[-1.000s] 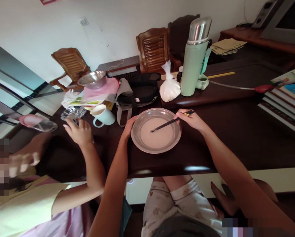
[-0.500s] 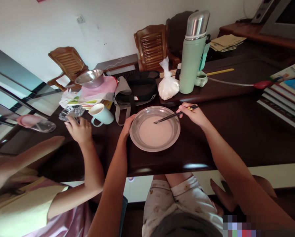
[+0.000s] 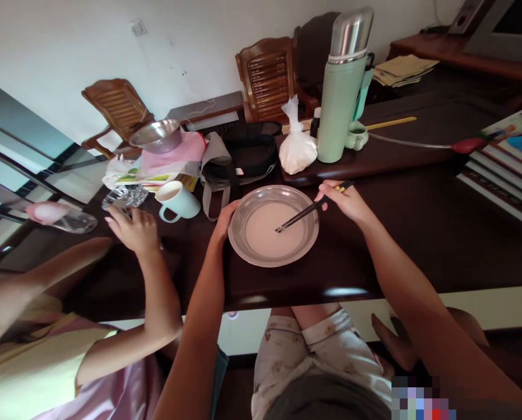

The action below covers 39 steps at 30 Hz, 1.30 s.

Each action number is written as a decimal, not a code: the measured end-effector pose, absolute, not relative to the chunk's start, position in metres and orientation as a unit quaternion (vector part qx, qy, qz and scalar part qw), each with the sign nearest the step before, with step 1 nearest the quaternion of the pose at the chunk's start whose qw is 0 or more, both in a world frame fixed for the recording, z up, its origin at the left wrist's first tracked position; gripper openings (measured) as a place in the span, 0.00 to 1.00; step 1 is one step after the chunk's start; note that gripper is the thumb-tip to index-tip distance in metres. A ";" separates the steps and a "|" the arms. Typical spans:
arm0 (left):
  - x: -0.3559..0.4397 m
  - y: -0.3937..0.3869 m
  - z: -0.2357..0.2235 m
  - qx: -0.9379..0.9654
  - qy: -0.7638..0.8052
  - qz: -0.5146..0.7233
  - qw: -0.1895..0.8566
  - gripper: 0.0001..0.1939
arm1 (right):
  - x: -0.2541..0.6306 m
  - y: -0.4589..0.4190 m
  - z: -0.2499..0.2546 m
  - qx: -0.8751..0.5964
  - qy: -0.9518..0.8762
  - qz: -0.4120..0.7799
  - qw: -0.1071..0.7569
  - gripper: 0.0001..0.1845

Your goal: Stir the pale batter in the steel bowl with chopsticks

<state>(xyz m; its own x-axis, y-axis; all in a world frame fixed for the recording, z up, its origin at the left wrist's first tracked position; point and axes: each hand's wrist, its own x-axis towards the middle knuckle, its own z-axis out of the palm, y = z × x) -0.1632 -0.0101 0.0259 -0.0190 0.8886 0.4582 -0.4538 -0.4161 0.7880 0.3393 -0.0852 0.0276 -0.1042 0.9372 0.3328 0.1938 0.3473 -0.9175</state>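
- Head view, and the right hand (image 3: 346,201) is closed around a pair of dark chopsticks (image 3: 307,212), fingers pinching near their yellow-banded top end, tips angled down into the pale liquid (image 3: 273,228) that fills the bottom of the steel plate (image 3: 243,248).
- The left hand (image 3: 224,217) rests against the plate's near-left rim, fingers curled on the edge (bracing it, not lifting), and it holds nothing else.
- The plate sits flat on the dark wooden table (image 3: 418,233), right in front of the person and near the table's edge.
- To stir this well, I'd judge: keep the tips low in the liquid, sweep in small circles, and hold that rim firm. The plate is shallow, so a wide or fast stroke could slop batter over the lip.
- Just behind the plate: a tied white bag (image 3: 296,149), a tall green flask (image 3: 342,99) and a black bag (image 3: 247,154).
- To the left, a light blue mug (image 3: 178,201) stands apart from the plate.
- Further left, another person's hand (image 3: 133,227) rests by a crumpled clear wrapper (image 3: 125,197); whether it grips anything I cannot tell.
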 end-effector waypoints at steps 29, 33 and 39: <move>-0.161 -0.013 0.025 0.595 0.281 0.647 0.385 0.20 | 0.338 -0.084 0.025 -0.452 -0.645 0.331 0.519 0.21; -0.161 -0.014 0.021 0.556 0.313 0.675 0.370 0.16 | 0.337 -0.085 0.024 -0.429 -0.661 0.366 0.495 0.21; -0.159 -0.022 0.032 0.560 0.324 0.682 0.341 0.13 | 0.339 -0.083 0.024 -0.452 -0.649 0.321 0.521 0.21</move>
